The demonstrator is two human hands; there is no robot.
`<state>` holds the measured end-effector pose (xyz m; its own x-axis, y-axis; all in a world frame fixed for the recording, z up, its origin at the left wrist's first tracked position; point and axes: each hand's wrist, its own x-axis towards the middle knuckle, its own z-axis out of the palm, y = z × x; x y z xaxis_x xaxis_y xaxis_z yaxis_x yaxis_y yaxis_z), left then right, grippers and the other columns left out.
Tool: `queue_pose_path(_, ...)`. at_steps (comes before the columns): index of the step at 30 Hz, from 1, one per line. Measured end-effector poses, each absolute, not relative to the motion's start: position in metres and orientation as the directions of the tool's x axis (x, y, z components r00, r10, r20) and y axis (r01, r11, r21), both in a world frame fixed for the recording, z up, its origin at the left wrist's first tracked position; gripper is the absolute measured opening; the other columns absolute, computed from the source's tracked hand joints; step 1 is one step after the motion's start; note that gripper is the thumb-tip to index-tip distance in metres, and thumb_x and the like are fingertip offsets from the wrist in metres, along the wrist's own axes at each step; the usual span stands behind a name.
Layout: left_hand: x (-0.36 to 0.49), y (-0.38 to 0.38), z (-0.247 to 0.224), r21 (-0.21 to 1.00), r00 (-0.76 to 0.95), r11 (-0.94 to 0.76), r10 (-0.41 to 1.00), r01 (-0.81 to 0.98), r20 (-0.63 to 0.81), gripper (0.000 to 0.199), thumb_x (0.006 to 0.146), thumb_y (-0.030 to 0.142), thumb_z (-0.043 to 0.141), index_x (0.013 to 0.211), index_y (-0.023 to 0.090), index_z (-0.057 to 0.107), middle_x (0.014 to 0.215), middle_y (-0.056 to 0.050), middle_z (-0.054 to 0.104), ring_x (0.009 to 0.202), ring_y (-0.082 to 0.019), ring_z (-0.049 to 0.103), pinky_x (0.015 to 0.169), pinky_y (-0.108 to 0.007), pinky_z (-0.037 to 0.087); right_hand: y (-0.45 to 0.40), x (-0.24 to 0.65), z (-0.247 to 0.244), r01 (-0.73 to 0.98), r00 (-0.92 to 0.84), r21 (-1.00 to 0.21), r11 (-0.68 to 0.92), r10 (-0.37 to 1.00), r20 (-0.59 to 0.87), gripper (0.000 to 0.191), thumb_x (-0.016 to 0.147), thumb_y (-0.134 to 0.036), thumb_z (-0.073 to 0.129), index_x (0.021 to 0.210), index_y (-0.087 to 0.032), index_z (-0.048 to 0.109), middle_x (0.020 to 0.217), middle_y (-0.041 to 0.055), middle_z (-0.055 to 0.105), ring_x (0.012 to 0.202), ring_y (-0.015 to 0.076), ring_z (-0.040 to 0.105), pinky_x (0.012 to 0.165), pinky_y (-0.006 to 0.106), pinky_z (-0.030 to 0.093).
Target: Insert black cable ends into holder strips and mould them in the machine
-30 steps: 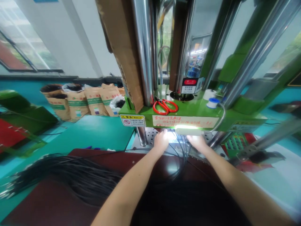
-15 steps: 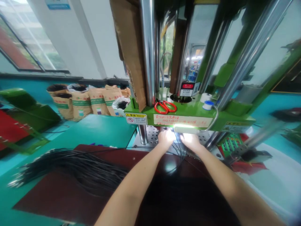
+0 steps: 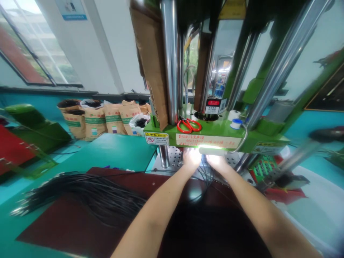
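Observation:
Both arms reach forward beneath the green crossbeam of an upright press (image 3: 215, 133). My left hand (image 3: 191, 159) is over the perforated metal plate (image 3: 174, 157), its fingers washed out by a bright lamp (image 3: 212, 150) and partly covered by the beam. Beside it, my right hand (image 3: 217, 163) is just as overexposed, and its fingertips are hidden. Several thin black cables (image 3: 205, 175) come out between the two hands and curve down onto the dark red board (image 3: 188, 186). Whether either hand grips a cable cannot be made out.
A large bundle of black cables (image 3: 94, 195) with silvery ends lies at the left. Red-handled scissors (image 3: 189, 126) and a white-and-blue spool (image 3: 236, 123) rest on the beam. Shiny steel columns (image 3: 170, 64) rise above it. Paper sacks (image 3: 95, 122) stand by the wall.
The camera view has tilted slightly, so the scene sits a little lower. Both hands stay under the beam, the left one shifted very slightly; the cables look much the same.

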<state>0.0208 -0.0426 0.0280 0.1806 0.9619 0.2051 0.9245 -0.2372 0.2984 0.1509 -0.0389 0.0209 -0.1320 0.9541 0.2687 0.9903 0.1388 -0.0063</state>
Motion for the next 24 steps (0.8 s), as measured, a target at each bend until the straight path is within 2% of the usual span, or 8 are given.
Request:
queue_pose_path(2, 0.027, -0.046, 0.027, 0.292, 0.234, -0.285, 0.952, 0.913, 0.198, 0.029, 0.084, 0.025, 0.042, 0.1, 0.015, 0.064, 0.104, -0.011, 0.064, 0.103, -0.024, 0.053, 0.089, -0.036, 0.039, -0.042, 0.148, 0.021, 0.985, -0.168, 0.003, 0.175, 0.942, 0.289, 0.034, 0.084, -0.017, 0.036, 0.096, -0.013, 0.067, 0.097, 0.0121, 0.069, 0.095, 0.0238, 0.06, 0.086, 0.035, 0.044)
queue_pose_path(5, 0.032, -0.047, 0.022, 0.287, 0.284, -0.321, 0.945, 0.903, 0.161, 0.026, 0.082, 0.02, 0.045, 0.093, 0.011, 0.066, 0.094, -0.012, 0.066, 0.099, -0.024, 0.056, 0.09, -0.037, 0.038, -0.047, 0.144, 0.019, 0.976, -0.211, 0.019, 0.216, 0.927, 0.309, 0.032, 0.085, -0.021, 0.038, 0.097, -0.014, 0.067, 0.099, 0.0118, 0.068, 0.095, 0.0239, 0.06, 0.084, 0.034, 0.045)
queue_pose_path(9, 0.033, -0.043, 0.019, 0.301, 0.26, -0.3, 0.951, 0.905, 0.164, 0.031, 0.084, 0.014, 0.039, 0.103, 0.008, 0.062, 0.094, -0.014, 0.065, 0.1, -0.024, 0.055, 0.091, -0.038, 0.035, -0.044, 0.138, 0.014, 0.975, -0.22, 0.032, 0.222, 0.921, 0.321, 0.029, 0.085, -0.018, 0.038, 0.092, -0.013, 0.066, 0.094, 0.0124, 0.068, 0.088, 0.0224, 0.062, 0.082, 0.033, 0.045)
queue_pose_path(13, 0.032, -0.038, 0.021, 0.326, 0.244, -0.285, 0.956, 0.902, 0.161, 0.031, 0.086, 0.014, 0.036, 0.102, 0.009, 0.063, 0.091, -0.012, 0.066, 0.101, -0.023, 0.054, 0.09, -0.036, 0.036, -0.035, 0.135, 0.008, 0.979, -0.203, 0.032, 0.203, 0.932, 0.299, 0.027, 0.085, -0.015, 0.038, 0.083, -0.01, 0.065, 0.085, 0.013, 0.068, 0.078, 0.0215, 0.062, 0.078, 0.033, 0.046)
queue_pose_path(19, 0.033, -0.035, 0.023, 0.339, 0.237, -0.278, 0.958, 0.899, 0.159, 0.027, 0.083, 0.014, 0.041, 0.096, 0.01, 0.064, 0.096, -0.012, 0.065, 0.102, -0.024, 0.053, 0.092, -0.036, 0.035, -0.026, 0.138, 0.006, 0.979, -0.198, 0.016, 0.201, 0.945, 0.26, 0.023, 0.088, -0.025, 0.044, 0.094, -0.012, 0.062, 0.089, 0.0087, 0.066, 0.082, 0.0178, 0.061, 0.082, 0.038, 0.045)
queue_pose_path(24, 0.027, -0.034, 0.029, 0.333, 0.248, -0.306, 0.947, 0.892, 0.206, 0.031, 0.085, 0.018, 0.038, 0.103, 0.014, 0.062, 0.102, -0.012, 0.064, 0.102, -0.024, 0.054, 0.09, -0.036, 0.038, -0.029, 0.151, 0.013, 0.967, -0.244, -0.002, 0.254, 0.93, 0.275, 0.035, 0.089, -0.018, 0.033, 0.101, -0.012, 0.065, 0.096, 0.0148, 0.067, 0.094, 0.0252, 0.059, 0.09, 0.041, 0.04)
